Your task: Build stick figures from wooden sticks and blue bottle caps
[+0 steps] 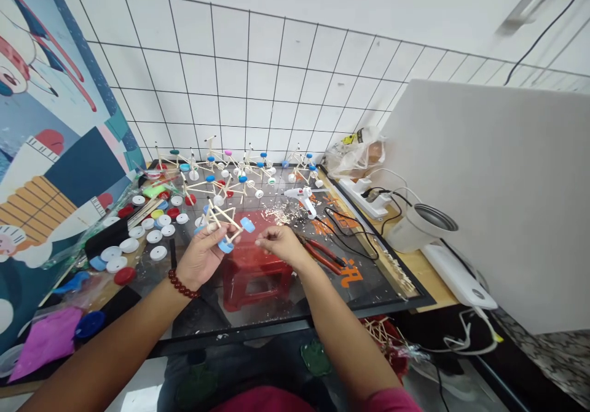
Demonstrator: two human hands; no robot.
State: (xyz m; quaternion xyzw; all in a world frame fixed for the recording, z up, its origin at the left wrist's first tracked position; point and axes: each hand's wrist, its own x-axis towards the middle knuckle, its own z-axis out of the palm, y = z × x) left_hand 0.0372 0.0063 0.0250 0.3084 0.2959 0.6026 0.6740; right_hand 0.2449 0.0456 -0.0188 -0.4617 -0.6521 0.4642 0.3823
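My left hand [203, 257] is closed around a small model of wooden sticks and blue bottle caps [225, 224], held just above the glass table [369, 283]. A bead bracelet [180, 285] circles that wrist. My right hand [279, 243] hovers just right of the model, its fingers pinched together; what they hold is too small to make out. Red-handled pliers [322, 253] lie right beside my right hand. A white glue gun [302, 198] rests further back.
Several finished stick-and-cap models [239, 175] stand along the tiled wall. Loose white, red and blue caps [152, 230] cover the left side. A power strip [369, 198], a cup [421, 226] and a white board [498, 197] sit at right. A red stool [251, 273] shows under the glass.
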